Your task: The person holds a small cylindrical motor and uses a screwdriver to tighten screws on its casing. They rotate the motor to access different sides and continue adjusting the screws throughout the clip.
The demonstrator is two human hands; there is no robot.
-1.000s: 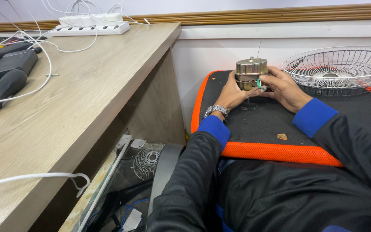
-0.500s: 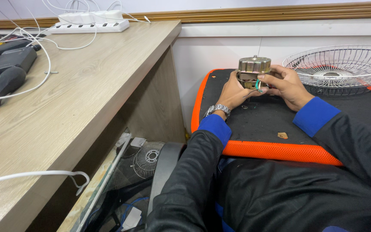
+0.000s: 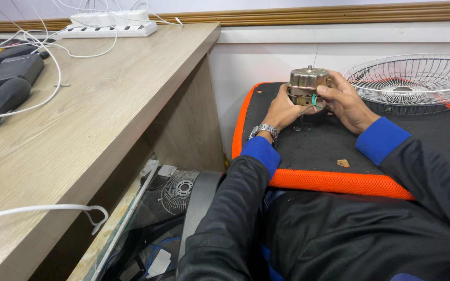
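A small brass-coloured fan motor (image 3: 307, 83) with a short shaft on top is held upright between both hands above a black mat with an orange border (image 3: 319, 182). My left hand (image 3: 281, 112), with a metal wristwatch, cups the motor's left and lower side. My right hand (image 3: 346, 103) grips its right side, thumb by a green wire. Thin wires hang under the motor towards the mat.
A white wire fan guard (image 3: 412, 83) lies on the mat at the right. A small brown scrap (image 3: 343, 163) lies on the mat. The wooden desk (image 3: 105, 119) at left carries a white power strip (image 3: 108, 25), cables and black tools (image 3: 6, 83). A small fan (image 3: 178, 190) sits below the desk.
Both hands and the motor stay in nearly the same place; the right hand's fingers have shifted slightly on the motor's side.
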